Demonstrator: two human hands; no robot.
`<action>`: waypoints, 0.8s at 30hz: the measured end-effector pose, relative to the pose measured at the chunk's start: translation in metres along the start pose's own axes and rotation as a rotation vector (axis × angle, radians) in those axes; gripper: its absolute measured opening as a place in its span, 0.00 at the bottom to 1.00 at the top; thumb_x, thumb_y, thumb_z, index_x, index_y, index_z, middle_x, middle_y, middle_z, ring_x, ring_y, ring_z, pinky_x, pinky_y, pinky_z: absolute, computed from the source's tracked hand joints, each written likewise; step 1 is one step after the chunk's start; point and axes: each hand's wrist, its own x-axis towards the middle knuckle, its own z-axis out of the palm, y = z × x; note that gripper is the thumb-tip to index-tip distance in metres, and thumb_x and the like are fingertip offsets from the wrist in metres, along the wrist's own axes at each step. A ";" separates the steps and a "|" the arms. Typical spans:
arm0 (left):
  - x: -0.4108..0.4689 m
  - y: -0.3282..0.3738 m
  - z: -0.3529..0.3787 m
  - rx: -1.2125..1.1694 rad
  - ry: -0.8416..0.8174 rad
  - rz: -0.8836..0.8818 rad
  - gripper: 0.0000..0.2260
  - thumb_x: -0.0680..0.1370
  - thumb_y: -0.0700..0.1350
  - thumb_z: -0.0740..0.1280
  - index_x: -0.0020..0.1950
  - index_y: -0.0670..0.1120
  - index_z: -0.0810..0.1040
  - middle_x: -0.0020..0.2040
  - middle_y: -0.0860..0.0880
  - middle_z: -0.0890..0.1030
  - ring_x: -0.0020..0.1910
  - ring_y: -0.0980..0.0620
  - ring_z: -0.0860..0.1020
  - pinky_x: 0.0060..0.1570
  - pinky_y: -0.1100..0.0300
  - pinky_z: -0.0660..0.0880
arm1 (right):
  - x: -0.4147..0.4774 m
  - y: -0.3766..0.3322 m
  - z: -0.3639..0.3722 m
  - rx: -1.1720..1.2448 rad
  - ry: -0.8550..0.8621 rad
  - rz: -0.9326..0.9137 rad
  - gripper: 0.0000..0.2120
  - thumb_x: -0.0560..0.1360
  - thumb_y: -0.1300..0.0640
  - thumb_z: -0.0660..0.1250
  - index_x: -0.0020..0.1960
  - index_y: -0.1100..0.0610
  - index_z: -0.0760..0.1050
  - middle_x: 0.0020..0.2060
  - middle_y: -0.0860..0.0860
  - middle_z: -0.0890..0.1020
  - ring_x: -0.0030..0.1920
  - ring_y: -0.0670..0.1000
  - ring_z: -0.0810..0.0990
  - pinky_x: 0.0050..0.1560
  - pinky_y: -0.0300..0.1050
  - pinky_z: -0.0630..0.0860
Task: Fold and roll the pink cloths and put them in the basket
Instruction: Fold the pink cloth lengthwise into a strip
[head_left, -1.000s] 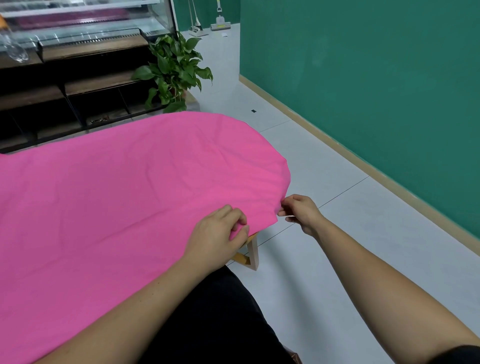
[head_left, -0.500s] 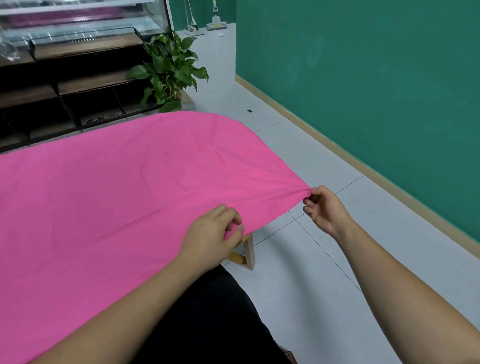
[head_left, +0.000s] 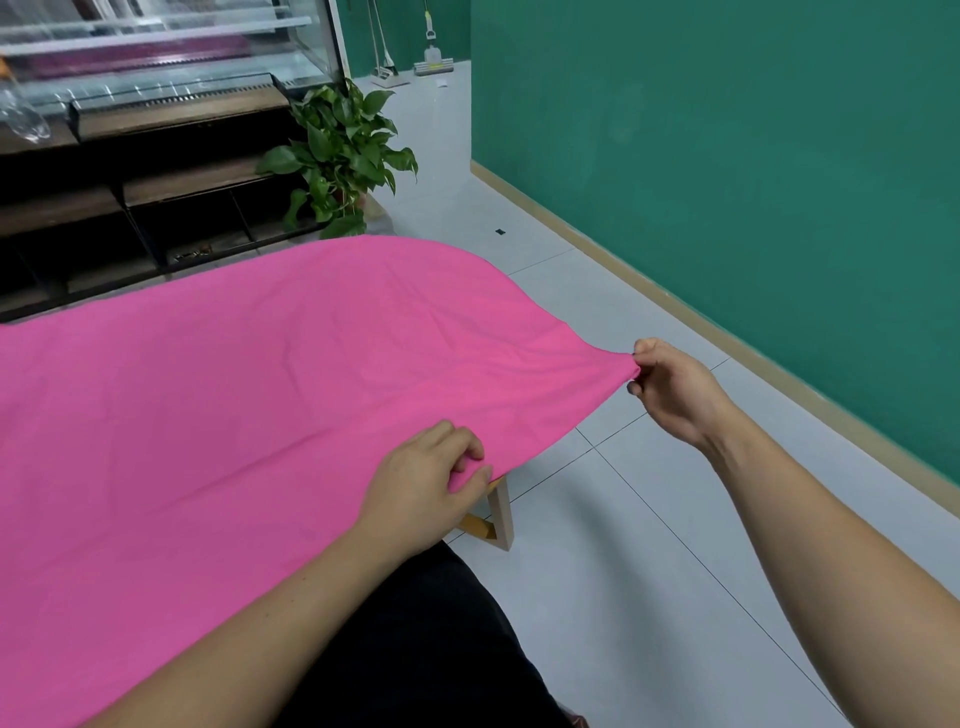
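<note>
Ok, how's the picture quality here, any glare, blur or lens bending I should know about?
Head view: the light is soft and even, with barely a shadow on the cloth; head view: reflections streak the glass case at top left; head view: the wide lens seems to bow the cloth's far edge; head view: the left hand and right hand look sharp, without motion blur.

A leafy potted plant (head_left: 345, 156) stands on the pale tiled floor (head_left: 649, 571) beside dark wooden shelving (head_left: 171, 187), which sits under a glass display case (head_left: 156, 57). Two mops (head_left: 432, 62) lean against the far green wall (head_left: 727, 156). A light wooden table leg (head_left: 500, 512) shows nearby.
</note>
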 end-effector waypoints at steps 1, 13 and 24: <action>0.000 0.000 0.000 0.001 -0.002 -0.002 0.05 0.78 0.57 0.67 0.52 0.58 0.76 0.44 0.60 0.73 0.43 0.59 0.74 0.42 0.58 0.74 | 0.000 0.001 0.000 -0.067 0.013 -0.017 0.08 0.77 0.66 0.62 0.44 0.55 0.74 0.39 0.50 0.75 0.40 0.49 0.73 0.42 0.46 0.64; 0.001 0.001 -0.001 0.005 0.003 0.005 0.05 0.78 0.55 0.69 0.51 0.56 0.77 0.44 0.60 0.72 0.43 0.59 0.74 0.41 0.60 0.72 | -0.015 0.008 -0.013 -0.555 0.027 0.012 0.24 0.75 0.73 0.67 0.63 0.50 0.79 0.39 0.56 0.80 0.44 0.53 0.79 0.59 0.52 0.72; 0.000 0.001 -0.001 0.012 -0.004 0.007 0.06 0.79 0.56 0.68 0.52 0.56 0.78 0.44 0.60 0.72 0.43 0.60 0.73 0.41 0.62 0.70 | -0.014 0.007 -0.011 -0.826 0.080 -0.133 0.37 0.75 0.72 0.68 0.75 0.42 0.69 0.55 0.48 0.83 0.51 0.50 0.81 0.46 0.53 0.82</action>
